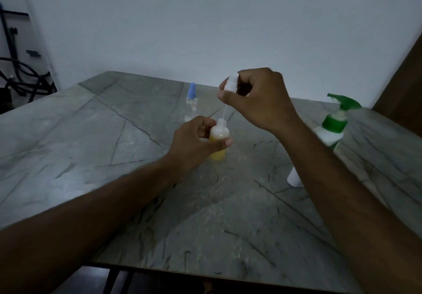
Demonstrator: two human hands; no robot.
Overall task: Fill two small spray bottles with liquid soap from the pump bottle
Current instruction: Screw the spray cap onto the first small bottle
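Observation:
A small clear spray bottle holding yellow soap stands on the grey marble table, gripped around its body by my left hand. Its neck is uncapped. Directly above it my right hand pinches a white spray head, whose thin dip tube hangs down into the neck. A second small clear bottle with a blue spray cap stands behind, upright and apart from both hands. The white pump bottle with a green pump stands at the right, partly hidden by my right forearm.
A white wall runs close behind the table. Dark cables and a stand sit beyond the table's far left corner. A brown panel rises at the far right. The table's near edge lies low in view, with a dark chair part beneath.

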